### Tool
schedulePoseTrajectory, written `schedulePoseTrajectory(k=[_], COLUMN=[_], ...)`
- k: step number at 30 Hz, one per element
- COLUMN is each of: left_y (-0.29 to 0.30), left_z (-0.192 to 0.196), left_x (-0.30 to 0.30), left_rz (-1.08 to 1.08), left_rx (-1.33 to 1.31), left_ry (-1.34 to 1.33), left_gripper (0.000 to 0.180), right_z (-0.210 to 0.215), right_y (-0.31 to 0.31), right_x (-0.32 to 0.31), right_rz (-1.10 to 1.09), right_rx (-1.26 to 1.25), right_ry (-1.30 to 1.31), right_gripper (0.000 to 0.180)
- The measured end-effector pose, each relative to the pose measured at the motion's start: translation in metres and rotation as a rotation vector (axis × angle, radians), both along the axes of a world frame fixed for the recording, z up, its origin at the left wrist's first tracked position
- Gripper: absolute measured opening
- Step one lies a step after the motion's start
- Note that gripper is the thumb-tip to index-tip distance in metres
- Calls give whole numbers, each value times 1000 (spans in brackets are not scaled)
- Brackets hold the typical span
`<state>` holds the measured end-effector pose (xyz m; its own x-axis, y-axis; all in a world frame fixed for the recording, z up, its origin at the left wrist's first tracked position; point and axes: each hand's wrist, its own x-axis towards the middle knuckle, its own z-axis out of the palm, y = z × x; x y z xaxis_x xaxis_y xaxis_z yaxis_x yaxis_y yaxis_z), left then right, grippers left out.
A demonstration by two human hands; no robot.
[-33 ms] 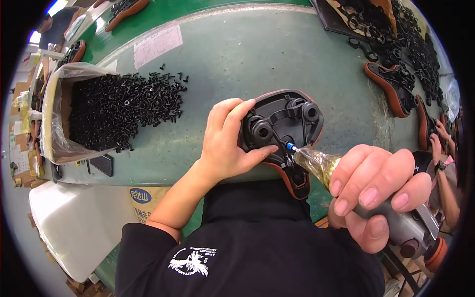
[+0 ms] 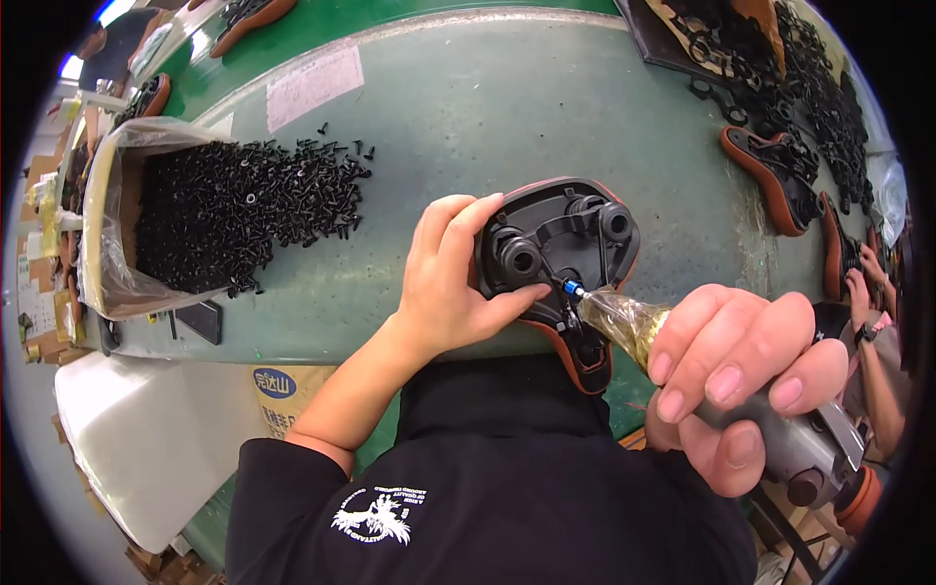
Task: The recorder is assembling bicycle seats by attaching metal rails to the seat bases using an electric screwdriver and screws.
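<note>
Holding bike saddle (image 2: 570, 239) upside down at near edge of green table (image 2: 458, 117), w/ nose pointing to black shirt (image 2: 468, 487). Gripping its L side w/ left hand (image 2: 450, 278): w/ fingers half bent & spread, up on rim, & thumb well apart from them, pressed on underside just beside blue tip (image 2: 572, 289) of driver (image 2: 817, 453). Grasping driver in right hand (image 2: 746, 366), w/ fingers curled most of the way round grey body, thumb below. Pointing tip up-L at mid underside; can't tell whether seated on a screw. Can see clear plastic wrap (image 2: 624, 322) round driver's front end.

To L, can see heap of black screws (image 2: 249, 210) spilling from plastic-lined box (image 2: 96, 239) onto table, plus dark phone-like slab (image 2: 201, 323) just below & paper sheet (image 2: 315, 86) above. To R, can see more brown-edged saddles (image 2: 775, 185) nr big pile of black parts (image 2: 819, 107). At far R, can make out co-worker's hands (image 2: 860, 292), too small to tell grip.
</note>
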<state>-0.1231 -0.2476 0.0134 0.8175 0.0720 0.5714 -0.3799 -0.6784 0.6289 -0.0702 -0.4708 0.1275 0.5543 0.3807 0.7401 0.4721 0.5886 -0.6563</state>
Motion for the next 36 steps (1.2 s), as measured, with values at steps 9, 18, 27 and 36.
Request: schedulePoseTrajectory(k=[9, 18, 27, 36], left_y=[3, 3, 3, 7], left_z=[-21, -24, -48, -53], left_x=[-10, -14, -13, -10], left_rz=[82, 96, 33, -80], left_rx=[-54, -216, -452, -565], left_ry=[-52, -2, -49, -43], left_gripper=[55, 59, 41, 42], right_z=[-7, -15, -41, -32], right_y=[40, 60, 70, 97], right_x=[0, -5, -3, -4], right_rz=[15, -4, -19, -17], right_rx=[-150, -298, -280, -433], right_ry=[-24, -49, -183, -44], right_gripper=[31, 31, 34, 18])
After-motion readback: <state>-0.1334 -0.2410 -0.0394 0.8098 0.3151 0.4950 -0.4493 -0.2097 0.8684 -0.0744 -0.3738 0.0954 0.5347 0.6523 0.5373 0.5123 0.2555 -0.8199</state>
